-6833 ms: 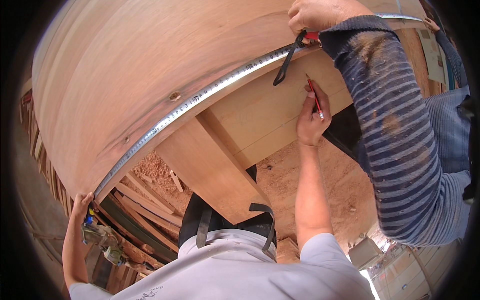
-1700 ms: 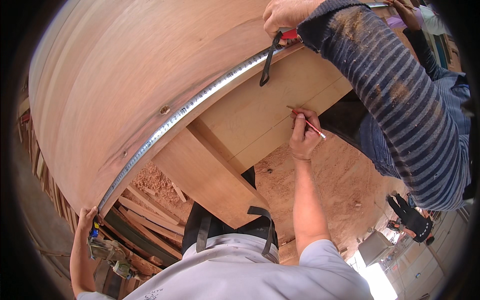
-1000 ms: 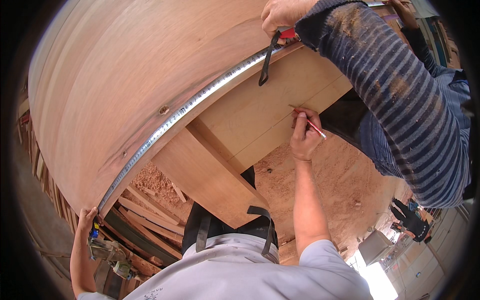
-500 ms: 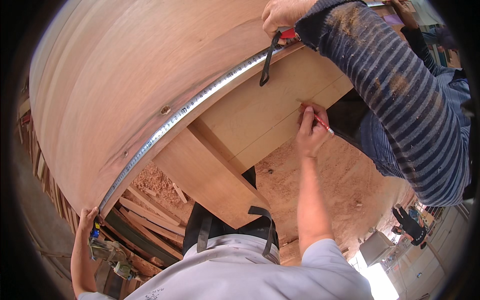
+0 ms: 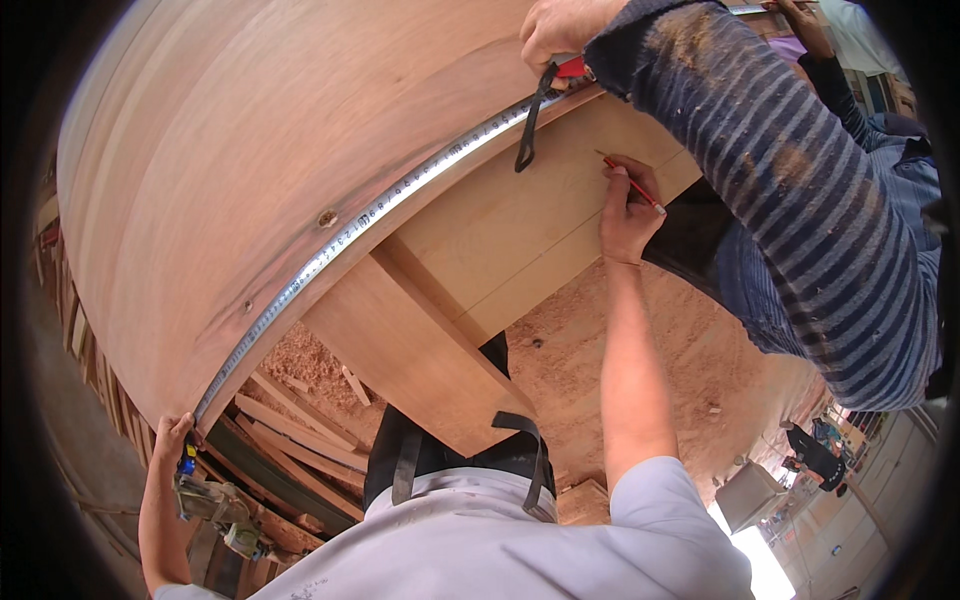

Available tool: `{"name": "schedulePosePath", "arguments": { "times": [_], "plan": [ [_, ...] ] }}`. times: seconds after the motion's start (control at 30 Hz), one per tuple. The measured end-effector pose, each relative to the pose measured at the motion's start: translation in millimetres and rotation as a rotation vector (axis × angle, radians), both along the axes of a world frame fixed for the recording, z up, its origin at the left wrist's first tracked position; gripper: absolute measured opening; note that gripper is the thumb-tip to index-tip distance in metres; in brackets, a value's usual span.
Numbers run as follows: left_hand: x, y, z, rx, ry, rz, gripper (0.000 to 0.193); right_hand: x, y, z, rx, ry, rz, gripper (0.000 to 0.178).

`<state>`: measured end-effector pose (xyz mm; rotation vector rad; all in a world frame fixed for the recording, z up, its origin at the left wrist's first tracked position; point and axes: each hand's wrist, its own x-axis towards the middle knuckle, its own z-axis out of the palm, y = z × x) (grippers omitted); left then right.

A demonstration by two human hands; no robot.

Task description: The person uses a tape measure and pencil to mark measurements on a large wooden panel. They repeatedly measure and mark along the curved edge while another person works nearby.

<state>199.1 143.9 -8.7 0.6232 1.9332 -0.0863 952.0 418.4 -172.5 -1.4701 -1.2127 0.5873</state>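
Observation:
A silver tape measure blade (image 5: 346,238) stretches in a curve along the near edge of a large wooden panel (image 5: 230,130). At the panel's lower left corner my left hand (image 5: 174,436) is closed on the blade's end, with a blue and yellow piece (image 5: 187,460) just below it. My right hand (image 5: 628,222) grips a red pencil (image 5: 640,190), its tip over a pale board (image 5: 500,230) that bears a drawn straight line. Another person's hand (image 5: 565,28) is on the panel's edge at the blade's far end, by a red case (image 5: 571,68) with a black strap (image 5: 528,145).
A wooden plank (image 5: 430,360) juts toward my body below the panel. Wood strips (image 5: 300,440) lie at lower left beside a clamp-like metal fitting (image 5: 225,510). Sawdust covers the floor (image 5: 560,350). The other person's striped sleeve (image 5: 790,180) fills the upper right.
My right hand has moved up and slightly right with the pencil, farther over the pale board. My left hand and the tape blade stay almost where they were.

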Motion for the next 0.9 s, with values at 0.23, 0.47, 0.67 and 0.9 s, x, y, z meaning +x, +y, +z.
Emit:
{"name": "schedulePosePath", "arguments": {
  "times": [0.23, 0.47, 0.67, 0.9],
  "plan": [
    [5.2, 4.0, 1.3, -0.010, 0.013, -0.015, 0.055, 0.7, -0.5, 0.7, -0.022, -0.032, 0.021, 0.015],
    [2.9, 3.6, 0.8, -0.012, 0.012, -0.021, 0.056, 0.0, -0.3, 5.1, -0.061, -0.054, 0.051, 0.016],
    [-1.1, 1.8, -1.5, 0.006, -0.018, -0.027, 0.058, -1.7, 0.2, 0.8, -0.048, -0.039, 0.017, 0.017],
    [2.1, 2.5, -0.4, -0.003, 0.016, -0.021, 0.057, -1.9, -0.1, 3.5, -0.048, -0.074, -0.017, 0.016]
  ]
}}
